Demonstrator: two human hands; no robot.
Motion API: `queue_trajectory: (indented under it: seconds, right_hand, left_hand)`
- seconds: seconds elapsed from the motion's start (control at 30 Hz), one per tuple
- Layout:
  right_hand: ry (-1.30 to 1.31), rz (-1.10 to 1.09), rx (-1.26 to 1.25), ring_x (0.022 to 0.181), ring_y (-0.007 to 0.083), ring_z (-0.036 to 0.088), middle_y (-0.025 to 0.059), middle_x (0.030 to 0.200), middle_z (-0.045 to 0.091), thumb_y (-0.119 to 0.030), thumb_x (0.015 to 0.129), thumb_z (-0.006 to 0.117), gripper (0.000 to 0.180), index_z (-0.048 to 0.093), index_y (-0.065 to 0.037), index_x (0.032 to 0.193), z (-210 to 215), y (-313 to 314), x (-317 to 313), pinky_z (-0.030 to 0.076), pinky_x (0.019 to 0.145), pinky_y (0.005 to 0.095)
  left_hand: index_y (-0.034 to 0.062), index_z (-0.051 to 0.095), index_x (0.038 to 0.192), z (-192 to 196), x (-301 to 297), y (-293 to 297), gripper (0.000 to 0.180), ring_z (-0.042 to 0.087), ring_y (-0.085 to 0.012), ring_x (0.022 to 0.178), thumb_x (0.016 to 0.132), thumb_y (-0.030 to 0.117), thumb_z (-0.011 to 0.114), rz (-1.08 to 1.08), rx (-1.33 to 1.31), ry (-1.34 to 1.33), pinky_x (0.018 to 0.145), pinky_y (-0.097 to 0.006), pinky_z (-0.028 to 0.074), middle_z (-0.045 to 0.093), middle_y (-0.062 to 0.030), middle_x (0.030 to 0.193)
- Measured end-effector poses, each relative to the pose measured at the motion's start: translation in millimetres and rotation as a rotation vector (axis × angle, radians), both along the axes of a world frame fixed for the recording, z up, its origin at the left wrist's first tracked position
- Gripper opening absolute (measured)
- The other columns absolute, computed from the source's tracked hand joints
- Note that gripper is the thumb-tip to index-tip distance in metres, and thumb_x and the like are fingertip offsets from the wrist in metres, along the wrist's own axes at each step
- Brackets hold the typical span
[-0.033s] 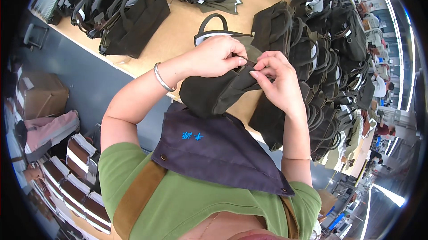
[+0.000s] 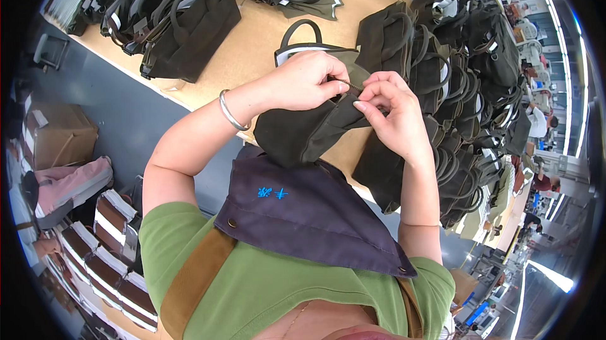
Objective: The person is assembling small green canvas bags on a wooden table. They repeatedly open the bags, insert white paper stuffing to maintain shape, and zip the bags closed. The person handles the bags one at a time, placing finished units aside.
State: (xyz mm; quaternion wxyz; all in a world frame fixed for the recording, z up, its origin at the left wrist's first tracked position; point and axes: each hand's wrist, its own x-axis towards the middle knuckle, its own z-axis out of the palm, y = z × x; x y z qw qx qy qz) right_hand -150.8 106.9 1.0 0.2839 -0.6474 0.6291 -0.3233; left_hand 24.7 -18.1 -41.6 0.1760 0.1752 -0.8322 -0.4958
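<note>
Worn on the head, left of a side-by-side pair, facing steeply downward through a wide round fisheye. Close above the shirt (image 2: 278,286) and apron (image 2: 303,220), looking past both to the fingers (image 2: 381,90) near mid-frame and the counter (image 2: 252,43) beyond; reaching out to distant lamps (image 2: 552,275) toward the right rim.

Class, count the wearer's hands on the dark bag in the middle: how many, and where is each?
2. The left hand pinches the upper edge of the bag; the right hand pinches it farther right. Some fingertips are hidden.
</note>
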Motion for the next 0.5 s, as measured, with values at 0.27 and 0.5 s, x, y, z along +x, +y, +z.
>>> queue_trajectory:
  seconds: [0.27, 0.5]
  right_hand:
    - [-0.049, -0.015, 0.023, 0.069, 0.0129, 0.063, 0.0107, 0.101, 0.057, 0.002, 0.081, 0.069, 0.01, 0.059, 0.002, 0.085, -0.7, -2.8, -0.5, 0.052, 0.064, 0.026]
    - [-0.038, -0.022, 0.025, 0.069, 0.014, 0.065, 0.0102, 0.1, 0.06, -0.001, 0.082, 0.069, 0.011, 0.059, 0.002, 0.084, -2.8, -2.4, -0.3, 0.051, 0.061, 0.0263]
  left_hand:
    - [0.0032, 0.066, 0.083, -2.4, -2.2, 7.7, 0.009, 0.051, -0.022, 0.068, 0.083, 0.012, 0.067, 0.04, -0.264, 0.118, 0.07, -0.035, 0.043, 0.053, -0.0059, 0.067]
    - [0.0037, 0.066, 0.082, 8.5, 0.3, 9.1, 0.005, 0.051, -0.0248, 0.073, 0.082, 0.009, 0.066, 0.006, -0.315, 0.094, 0.074, -0.037, 0.043, 0.052, -0.0062, 0.066]
